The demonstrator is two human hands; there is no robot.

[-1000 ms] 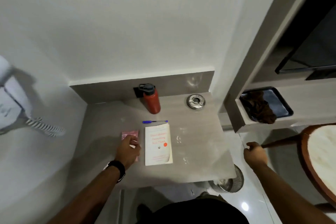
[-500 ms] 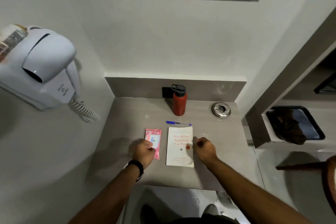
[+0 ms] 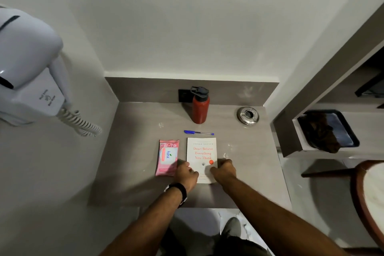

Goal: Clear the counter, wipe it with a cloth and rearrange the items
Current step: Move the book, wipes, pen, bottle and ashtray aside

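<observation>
Both hands are down on the white paperback book with orange title lettering [image 3: 202, 159], low centre of the frame. The left hand [image 3: 185, 173] is curled at the book's lower left corner, touching it and just beside the pink pack of wet wipes [image 3: 167, 157]; the right hand [image 3: 224, 170] is curled at the lower right edge. Fingers on both look bent around the edges, but whether they've actually got a grip under the cover I cannot tell.

Judging from the task, this is the clearing stage, book first. To do it well: slide it toward the near edge of the grey stone-look counter [image 3: 133, 151] so the fingers can get underneath, then lift it flat (a thin paperback will flop if pinched by one corner).

Room to move? Plenty at lower left, bare counter all the way to the wall. Just above the book lies a blue ballpoint pen [image 3: 198, 132], very near its top edge, so don't push forward or it rolls. Beyond it stand the red metal bottle with a black cap [image 3: 200, 108] and, at upper right, a round steel ashtray [image 3: 248, 115], both well apart from the hands. The counter's right edge drops off to the floor, so go left or straight back.
</observation>
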